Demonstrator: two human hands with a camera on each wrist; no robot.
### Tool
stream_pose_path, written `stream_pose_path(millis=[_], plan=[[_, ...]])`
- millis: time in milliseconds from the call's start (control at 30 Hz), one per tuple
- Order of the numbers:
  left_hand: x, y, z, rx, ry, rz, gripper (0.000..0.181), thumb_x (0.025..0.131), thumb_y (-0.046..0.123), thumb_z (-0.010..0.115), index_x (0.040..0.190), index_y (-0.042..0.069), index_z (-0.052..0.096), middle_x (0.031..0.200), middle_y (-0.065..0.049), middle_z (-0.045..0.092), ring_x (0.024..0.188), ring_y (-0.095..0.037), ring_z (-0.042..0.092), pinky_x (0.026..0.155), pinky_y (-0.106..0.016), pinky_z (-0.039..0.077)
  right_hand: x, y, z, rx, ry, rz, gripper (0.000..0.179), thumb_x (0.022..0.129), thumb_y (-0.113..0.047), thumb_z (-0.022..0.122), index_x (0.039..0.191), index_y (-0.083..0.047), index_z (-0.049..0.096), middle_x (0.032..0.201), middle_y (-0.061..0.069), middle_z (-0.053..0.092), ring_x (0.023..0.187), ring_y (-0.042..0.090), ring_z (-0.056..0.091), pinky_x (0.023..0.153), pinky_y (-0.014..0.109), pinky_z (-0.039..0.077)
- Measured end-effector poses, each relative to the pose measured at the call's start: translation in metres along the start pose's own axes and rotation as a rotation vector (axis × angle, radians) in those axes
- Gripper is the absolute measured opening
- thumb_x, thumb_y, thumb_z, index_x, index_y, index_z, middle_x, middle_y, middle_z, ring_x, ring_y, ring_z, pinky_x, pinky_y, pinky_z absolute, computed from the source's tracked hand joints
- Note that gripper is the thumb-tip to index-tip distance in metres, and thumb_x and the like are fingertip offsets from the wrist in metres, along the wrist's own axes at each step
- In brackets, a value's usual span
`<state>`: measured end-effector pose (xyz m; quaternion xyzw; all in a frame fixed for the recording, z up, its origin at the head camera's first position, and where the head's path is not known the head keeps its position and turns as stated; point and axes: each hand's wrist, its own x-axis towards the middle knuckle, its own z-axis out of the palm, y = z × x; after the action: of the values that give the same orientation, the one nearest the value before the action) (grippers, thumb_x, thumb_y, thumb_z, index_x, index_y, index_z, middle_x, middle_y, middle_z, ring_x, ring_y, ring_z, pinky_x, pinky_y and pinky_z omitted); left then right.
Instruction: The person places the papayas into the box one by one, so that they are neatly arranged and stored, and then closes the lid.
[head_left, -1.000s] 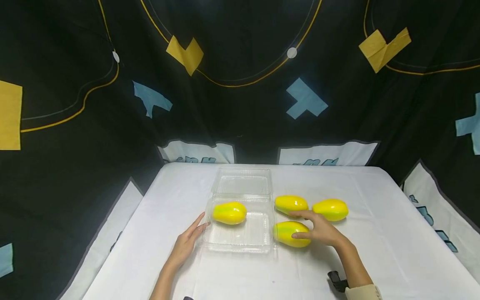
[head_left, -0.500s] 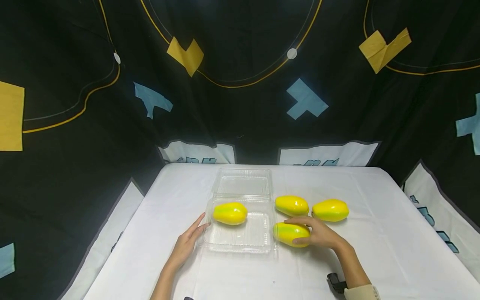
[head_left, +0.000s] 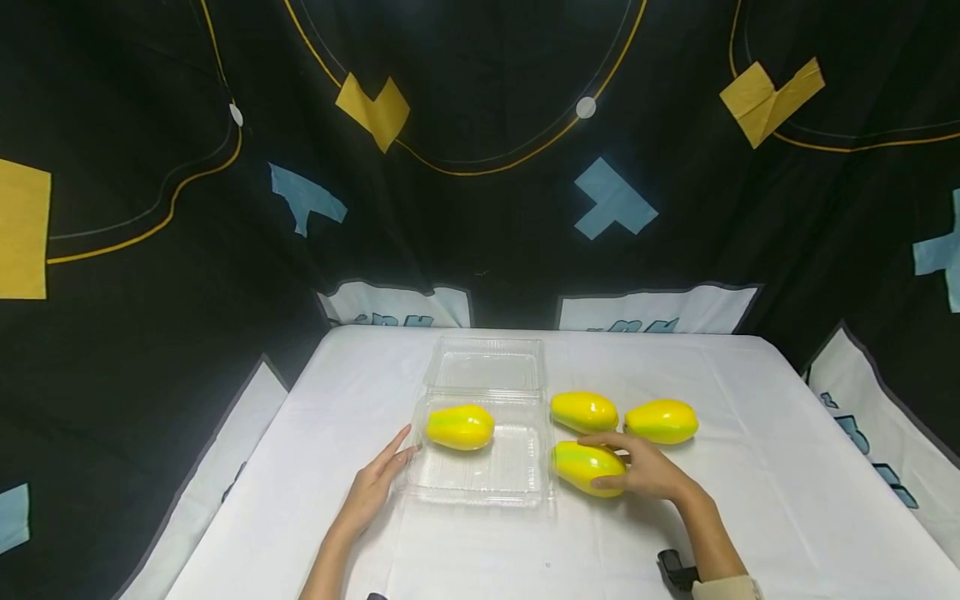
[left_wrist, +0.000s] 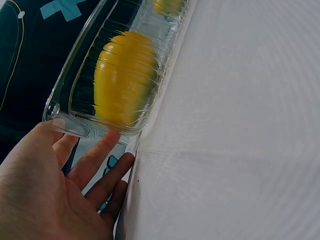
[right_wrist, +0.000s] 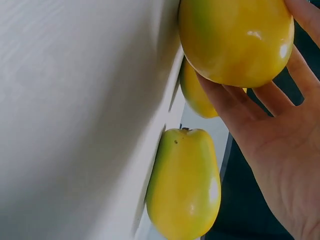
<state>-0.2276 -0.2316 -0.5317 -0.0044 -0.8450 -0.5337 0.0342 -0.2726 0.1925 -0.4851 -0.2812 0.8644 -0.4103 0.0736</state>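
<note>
In the head view, my right hand (head_left: 651, 472) curls its fingers and thumb round the near yellow-green papaya (head_left: 581, 467), just right of a clear plastic clamshell box (head_left: 480, 482). The right wrist view shows the fingers behind and under that papaya (right_wrist: 235, 45). My left hand (head_left: 375, 483) touches the box's left edge with extended fingers. Up close, its thumb and fingertips (left_wrist: 111, 136) meet the box's end wall (left_wrist: 82, 127). One papaya (head_left: 461, 427) lies inside the box, toward the left. The box lid (head_left: 487, 367) lies folded back, away from me.
Two more papayas, one (head_left: 584, 412) beside the box and another (head_left: 662, 421) farther right, lie behind my right hand. A white cloth covers the table (head_left: 750, 475). A black curtain (head_left: 480, 233) with yellow and blue patches hangs behind.
My right hand's fingers have come down from above onto the near papaya and closed round it. That papaya has shifted slightly right. The left hand and box stay put.
</note>
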Motion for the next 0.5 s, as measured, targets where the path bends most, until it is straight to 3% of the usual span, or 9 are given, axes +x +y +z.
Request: stream_pose_path(millis=[267,500], plan=[[0.0,-0.002,0.0,0.002,-0.003,0.013,0.044,0.097,0.044,0.04,0.14,0.035,0.039,0.131,0.004,0.052,0.132,-0.023,0.032,0.107,-0.053,0.021,-0.009,0.001,0.0,0.022,0.044,0.028,0.057,0.069,-0.034,0.081,0.12,-0.021,0.059,0.123,-0.001,0.058,0.116,0.034,0.049,0.093,0.056,0.041],[0.0,-0.001,-0.001,-0.012,-0.012,0.006,0.043,0.096,0.046,0.04,0.139,0.039,0.038,0.131,0.007,0.051,0.132,-0.021,0.032,0.107,-0.052,0.022,-0.015,-0.001,-0.003,0.076,0.157,0.028,0.059,0.068,-0.033,0.082,0.121,-0.02,0.06,0.122,-0.003,0.058,0.117,0.03,0.049,0.091,0.053,0.044]])
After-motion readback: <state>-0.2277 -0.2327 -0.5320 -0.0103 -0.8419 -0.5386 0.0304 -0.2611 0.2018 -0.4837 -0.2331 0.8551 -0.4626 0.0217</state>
